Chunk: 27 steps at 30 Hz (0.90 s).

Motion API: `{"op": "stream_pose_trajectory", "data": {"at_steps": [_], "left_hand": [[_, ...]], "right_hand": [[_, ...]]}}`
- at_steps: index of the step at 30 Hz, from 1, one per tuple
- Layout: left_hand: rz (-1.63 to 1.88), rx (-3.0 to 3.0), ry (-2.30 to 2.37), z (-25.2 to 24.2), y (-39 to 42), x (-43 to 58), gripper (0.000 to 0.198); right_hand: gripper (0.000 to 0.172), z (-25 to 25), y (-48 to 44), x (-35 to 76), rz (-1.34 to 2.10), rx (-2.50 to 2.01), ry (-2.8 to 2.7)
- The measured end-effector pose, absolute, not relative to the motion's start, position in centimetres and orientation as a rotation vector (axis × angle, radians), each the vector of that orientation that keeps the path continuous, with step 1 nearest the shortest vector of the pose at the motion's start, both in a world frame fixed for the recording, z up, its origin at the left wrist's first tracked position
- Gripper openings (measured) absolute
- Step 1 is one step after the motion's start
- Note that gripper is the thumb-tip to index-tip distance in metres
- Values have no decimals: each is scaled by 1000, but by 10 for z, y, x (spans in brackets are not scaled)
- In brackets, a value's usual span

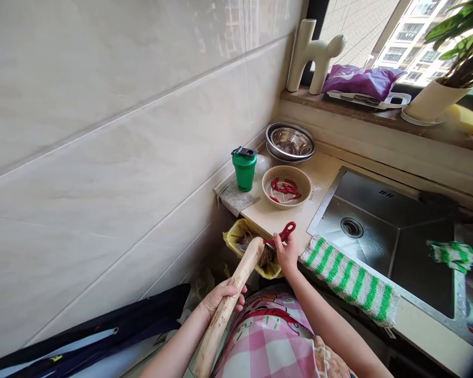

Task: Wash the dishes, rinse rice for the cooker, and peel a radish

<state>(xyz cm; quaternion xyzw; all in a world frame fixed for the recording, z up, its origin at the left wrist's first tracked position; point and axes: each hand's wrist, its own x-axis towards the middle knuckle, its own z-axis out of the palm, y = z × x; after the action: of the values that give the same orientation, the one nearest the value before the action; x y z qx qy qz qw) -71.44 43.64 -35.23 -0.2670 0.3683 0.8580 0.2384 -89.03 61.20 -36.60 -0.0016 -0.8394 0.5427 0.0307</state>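
A long, pale root vegetable (236, 281) with brown spots slants up from the bottom edge, its rounded far end over the bin. My left hand (225, 297) is wrapped round its middle. In my right hand (287, 254) is a peeler (287, 231) with a red looped handle, its working end against the root's far tip. Below both lies a trash bin with a yellow liner (232, 234), holding brownish scraps. My fingers partly hide the peeler and the root.
On the counter stand a green lidded cup (244, 170), a beige basket (268, 195) of red chillies and nested metal bowls (274, 152). Right of my hand, a green-striped cloth (350, 281) hangs over the counter edge before the sink (372, 262). A tiled wall (122, 157) rises at left.
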Motion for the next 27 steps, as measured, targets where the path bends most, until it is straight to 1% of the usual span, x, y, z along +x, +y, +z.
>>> {"op": "stream_pose_trajectory", "data": {"at_steps": [1, 3, 6, 8, 10, 13, 18, 20, 24, 27], "left_hand": [[2339, -727, 1011, -354, 438, -721, 22], [2316, -712, 997, -356, 442, -731, 35], [2304, -703, 934, -357, 445, -738, 48], [2313, -694, 885, -355, 445, -734, 48], [2326, -651, 860, -352, 443, -724, 45], [2343, -587, 865, -346, 438, -703, 34], [2352, -584, 875, -339, 437, -673, 30], [2373, -593, 875, -339, 438, -667, 30], [2428, -668, 911, -342, 438, -670, 32], [2424, -716, 900, -344, 436, -683, 34]], "right_hand": [[37, -362, 607, -881, 1799, -52, -2561], [35, -356, 594, -860, 1987, -69, -2541], [32, -360, 577, -838, 2074, 8, -2545], [32, -367, 574, -839, 2078, -27, -2547], [33, -375, 578, -852, 2043, -142, -2563], [35, -385, 589, -879, 1951, -254, -2603], [31, -393, 599, -905, 1747, -139, -2720], [29, -396, 601, -910, 1603, -60, -2776], [29, -399, 607, -916, 1162, 216, -2865], [30, -398, 614, -915, 1066, 475, -2870]]}}
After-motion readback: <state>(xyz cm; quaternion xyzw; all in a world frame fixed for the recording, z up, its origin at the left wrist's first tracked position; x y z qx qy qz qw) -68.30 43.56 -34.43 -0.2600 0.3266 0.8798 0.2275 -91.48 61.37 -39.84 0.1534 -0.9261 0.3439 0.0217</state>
